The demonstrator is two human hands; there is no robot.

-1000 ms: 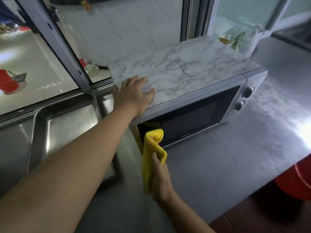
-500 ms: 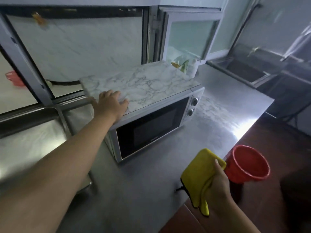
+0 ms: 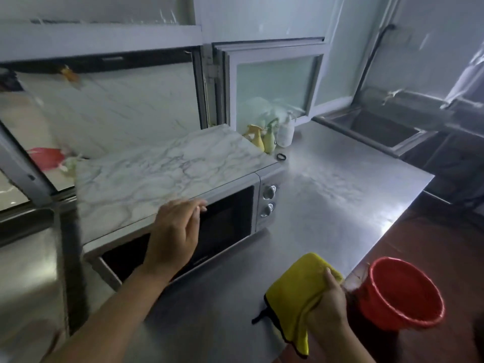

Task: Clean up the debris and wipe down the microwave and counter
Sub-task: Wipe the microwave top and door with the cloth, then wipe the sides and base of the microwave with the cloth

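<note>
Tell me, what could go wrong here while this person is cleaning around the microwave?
Possibly two things. The yellow cloth hangs loose from the right hand right beside the red bucket, which sits beyond the steel counter's edge; a careless swing might knock it. A wide wipe across the counter could also topple the spray bottles crowded at the microwave's back corner, or sweep off the small black ring lying near them.

Red bucket (image 3: 400, 294) stands on the floor before me, beyond the counter's near right edge. Three spray bottles (image 3: 269, 137) cluster at its far edge by the window (image 3: 272, 85); a small black ring (image 3: 281, 156) lies near them. Recessed sink (image 3: 379, 127) at far right.
</note>
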